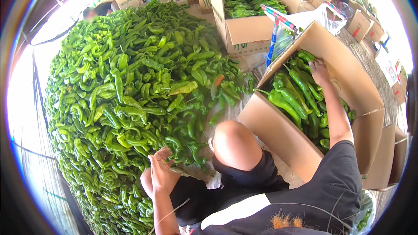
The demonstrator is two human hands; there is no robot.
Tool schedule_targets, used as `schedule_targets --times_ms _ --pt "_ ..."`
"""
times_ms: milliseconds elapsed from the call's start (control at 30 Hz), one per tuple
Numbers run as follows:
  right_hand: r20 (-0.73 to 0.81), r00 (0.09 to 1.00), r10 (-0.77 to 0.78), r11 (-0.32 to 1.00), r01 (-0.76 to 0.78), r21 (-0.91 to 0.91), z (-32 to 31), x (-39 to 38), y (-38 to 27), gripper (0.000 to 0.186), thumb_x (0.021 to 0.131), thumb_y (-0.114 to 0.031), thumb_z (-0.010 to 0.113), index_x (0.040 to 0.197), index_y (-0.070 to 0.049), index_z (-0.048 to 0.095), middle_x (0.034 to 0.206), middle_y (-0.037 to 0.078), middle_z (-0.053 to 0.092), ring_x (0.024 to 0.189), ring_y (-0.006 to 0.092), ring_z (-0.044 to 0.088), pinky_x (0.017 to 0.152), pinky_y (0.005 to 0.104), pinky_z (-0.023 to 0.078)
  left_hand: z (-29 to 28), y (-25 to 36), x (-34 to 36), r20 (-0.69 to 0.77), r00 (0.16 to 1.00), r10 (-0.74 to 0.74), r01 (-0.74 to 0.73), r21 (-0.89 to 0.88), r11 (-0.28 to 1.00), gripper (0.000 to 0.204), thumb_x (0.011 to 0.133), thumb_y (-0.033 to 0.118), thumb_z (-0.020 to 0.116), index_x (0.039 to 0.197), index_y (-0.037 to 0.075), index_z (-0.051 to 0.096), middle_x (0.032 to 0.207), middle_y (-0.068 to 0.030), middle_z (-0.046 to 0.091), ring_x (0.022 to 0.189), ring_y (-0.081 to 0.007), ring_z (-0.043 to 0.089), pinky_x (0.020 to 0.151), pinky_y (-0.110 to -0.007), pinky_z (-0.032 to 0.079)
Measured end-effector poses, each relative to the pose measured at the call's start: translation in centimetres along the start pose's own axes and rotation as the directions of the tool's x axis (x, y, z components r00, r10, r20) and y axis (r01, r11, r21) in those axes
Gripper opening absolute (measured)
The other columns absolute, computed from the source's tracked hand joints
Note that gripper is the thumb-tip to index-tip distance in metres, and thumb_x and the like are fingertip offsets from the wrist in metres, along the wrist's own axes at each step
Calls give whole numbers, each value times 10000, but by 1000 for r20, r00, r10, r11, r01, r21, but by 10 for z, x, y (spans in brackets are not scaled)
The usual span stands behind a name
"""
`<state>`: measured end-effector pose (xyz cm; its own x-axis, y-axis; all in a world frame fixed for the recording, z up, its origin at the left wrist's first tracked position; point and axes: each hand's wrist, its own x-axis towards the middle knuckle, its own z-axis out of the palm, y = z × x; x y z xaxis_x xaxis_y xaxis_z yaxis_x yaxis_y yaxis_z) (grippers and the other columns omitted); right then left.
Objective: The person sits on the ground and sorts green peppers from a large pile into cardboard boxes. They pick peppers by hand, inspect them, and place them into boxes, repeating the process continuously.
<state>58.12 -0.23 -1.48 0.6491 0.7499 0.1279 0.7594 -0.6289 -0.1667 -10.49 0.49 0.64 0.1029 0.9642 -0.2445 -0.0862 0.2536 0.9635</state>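
A huge heap of long green peppers (130,87) covers the floor at my left. My left hand (160,170) hovers at its near edge with fingers spread and nothing in it, just above my bent knee (235,143). At my right stands an open cardboard box (278,132) partly filled with green peppers (294,98). My right hand (318,72) reaches into that box and presses on the peppers at its far end; whether it grips one I cannot tell.
A second cardboard box (248,30) filled with peppers stands behind the first. A plastic bag (283,35) lies between them. More cardboard boxes (365,24) line the back and right. Another person (98,12) crouches beyond the heap.
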Motion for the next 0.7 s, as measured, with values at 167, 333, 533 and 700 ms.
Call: schedule_targets --times_ms 167,333,533,700 --pt "323 947 -3 997 -23 78 -21 -3 13 694 995 -562 221 1473 -72 339 1541 169 283 1432 269 259 1177 383 206 4 1 2 67 998 1 1 -28 1000 622 1023 545 220 1225 49 537 1276 -82 539 1133 -199 503 946 -369 385" --pt "-23 980 -200 980 200 2 5 -95 -32 611 927 -365 556 1425 -63 372 1392 251 414 1291 438 388 1074 476 348 -9 -2 -9 48 996 70 -66 -68 996 637 1010 572 241 1177 42 552 1327 -103 510 1106 -209 516 916 -359 406" --pt "-105 966 -236 951 252 178 8 -105 -33 530 830 -96 669 1299 -41 429 1224 263 457 1125 442 498 975 463 435 -13 -6 -7 94 992 86 -84 -19 996 631 1016 549 268 1168 15 568 1337 -110 495 1096 -194 524 903 -361 419" --pt "-71 945 -319 948 319 -8 -1 -101 -37 497 860 -101 629 1318 -56 441 1309 235 453 1148 433 497 982 458 434 -11 -9 -10 113 985 134 -123 -96 988 571 1027 502 281 1153 25 569 1339 -115 496 1099 -190 528 891 -346 432"
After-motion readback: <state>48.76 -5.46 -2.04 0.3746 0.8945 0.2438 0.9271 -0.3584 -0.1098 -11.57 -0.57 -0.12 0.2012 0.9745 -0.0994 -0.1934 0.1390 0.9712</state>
